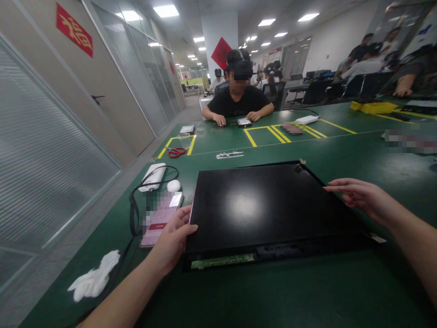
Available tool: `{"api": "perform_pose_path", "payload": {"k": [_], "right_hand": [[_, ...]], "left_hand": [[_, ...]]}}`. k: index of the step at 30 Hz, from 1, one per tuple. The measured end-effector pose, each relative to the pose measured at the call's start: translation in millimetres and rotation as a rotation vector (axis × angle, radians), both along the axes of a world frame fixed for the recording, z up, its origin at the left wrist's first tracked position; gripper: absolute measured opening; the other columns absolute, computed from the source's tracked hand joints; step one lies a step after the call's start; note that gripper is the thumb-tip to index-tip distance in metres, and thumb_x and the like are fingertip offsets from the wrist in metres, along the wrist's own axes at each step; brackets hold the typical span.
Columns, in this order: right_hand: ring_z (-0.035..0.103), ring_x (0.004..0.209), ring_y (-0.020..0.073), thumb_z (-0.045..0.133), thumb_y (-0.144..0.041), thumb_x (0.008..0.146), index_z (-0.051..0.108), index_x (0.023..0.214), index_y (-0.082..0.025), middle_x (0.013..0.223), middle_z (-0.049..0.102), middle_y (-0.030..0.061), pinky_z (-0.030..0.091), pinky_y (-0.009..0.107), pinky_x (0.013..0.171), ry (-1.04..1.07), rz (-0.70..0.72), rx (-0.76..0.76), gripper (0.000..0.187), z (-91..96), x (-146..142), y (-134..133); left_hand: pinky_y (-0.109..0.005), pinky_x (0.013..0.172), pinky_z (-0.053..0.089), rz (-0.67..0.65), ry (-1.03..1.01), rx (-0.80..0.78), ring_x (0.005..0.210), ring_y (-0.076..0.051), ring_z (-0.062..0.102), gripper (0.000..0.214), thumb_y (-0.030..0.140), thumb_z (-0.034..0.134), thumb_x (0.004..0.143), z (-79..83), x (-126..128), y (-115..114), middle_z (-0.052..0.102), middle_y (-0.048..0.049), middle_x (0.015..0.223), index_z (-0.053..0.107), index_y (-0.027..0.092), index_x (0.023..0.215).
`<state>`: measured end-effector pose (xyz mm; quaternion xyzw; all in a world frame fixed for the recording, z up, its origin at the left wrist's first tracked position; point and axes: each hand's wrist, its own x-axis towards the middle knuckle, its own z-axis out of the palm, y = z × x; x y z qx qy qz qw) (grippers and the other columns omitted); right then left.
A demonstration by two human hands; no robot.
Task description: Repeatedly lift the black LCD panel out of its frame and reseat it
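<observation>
A black LCD screen panel (252,209) lies in front of me over a dark frame (312,175), with a bright glare spot on its surface. Along its near edge a narrow green circuit board (222,262) shows. My left hand (174,237) grips the panel's left edge, thumb on top and fingers at the side and underneath. At the far part of the right edge, my right hand (362,198) pinches the rim between its fingertips; its exact hold is partly hidden. Small pale tape tabs (377,238) stick out at the right corners.
Left of the panel are a phone (160,223), a white earbud case (174,186), a white power bank (152,176) with a black strap, and crumpled tissue (95,277). Beyond lie red scissors (176,152) and white strips (230,155). A person (239,98) sits opposite.
</observation>
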<state>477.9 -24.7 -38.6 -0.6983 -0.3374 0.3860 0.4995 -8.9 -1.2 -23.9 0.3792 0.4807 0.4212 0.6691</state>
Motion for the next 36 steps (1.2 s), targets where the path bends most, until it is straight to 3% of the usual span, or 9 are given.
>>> {"api": "perform_pose_path", "payload": {"k": [3,6,16,24,30,36], "right_hand": [[0.041,0.054,0.0078,0.083,-0.040,0.053,0.079,0.084,-0.022,0.071,0.065,0.0027,0.035,0.021,0.045,-0.027,0.005,0.002,0.036,2.3,-3,0],[0.042,0.055,0.0076,0.083,-0.041,0.050,0.078,0.083,-0.021,0.077,0.067,0.0035,0.035,0.022,0.046,-0.039,-0.005,-0.033,0.039,3.2,-4,1],[0.043,0.054,0.0130,0.073,-0.054,0.055,0.076,0.085,-0.022,0.060,0.059,0.0014,0.034,0.029,0.051,-0.263,0.065,-0.071,0.044,7.2,-12,0],[0.061,0.068,0.0215,0.062,-0.061,0.061,0.076,0.090,-0.023,0.085,0.076,0.0065,0.045,0.036,0.064,-0.577,0.108,-0.179,0.049,0.1,-7,3],[0.069,0.084,0.0280,0.059,-0.060,0.060,0.076,0.090,-0.025,0.094,0.078,0.0070,0.049,0.039,0.071,-0.620,0.115,-0.173,0.049,-1.9,-5,4],[0.071,0.087,0.0287,0.058,-0.058,0.065,0.076,0.091,-0.026,0.093,0.078,0.0062,0.052,0.040,0.074,-0.682,0.146,-0.186,0.045,-5.3,0,6]], "left_hand": [[-0.040,0.087,0.059,0.000,0.004,0.001,0.112,-0.032,0.072,0.056,0.014,0.080,0.067,-0.1,0,1,0.076,-0.0074,0.116,0.060,0.021,0.119],[-0.039,0.088,0.059,0.008,0.007,-0.006,0.112,-0.032,0.072,0.058,0.014,0.081,0.066,-0.3,2,1,0.077,-0.0070,0.115,0.060,0.021,0.119],[-0.039,0.085,0.058,0.040,0.002,-0.008,0.112,-0.034,0.071,0.066,0.019,0.085,0.058,2.2,7,0,0.077,-0.0076,0.114,0.059,0.019,0.119],[-0.041,0.089,0.057,0.055,0.009,0.002,0.112,-0.035,0.071,0.069,0.020,0.087,0.054,2.0,8,0,0.077,-0.0077,0.113,0.060,0.019,0.118],[-0.041,0.091,0.056,0.049,0.005,0.006,0.116,-0.034,0.069,0.068,0.019,0.086,0.054,-0.5,7,1,0.077,-0.0075,0.112,0.060,0.019,0.118],[-0.040,0.092,0.056,0.049,0.002,0.023,0.117,-0.034,0.068,0.068,0.019,0.085,0.054,-0.5,10,2,0.077,-0.0075,0.113,0.060,0.019,0.118]]}}
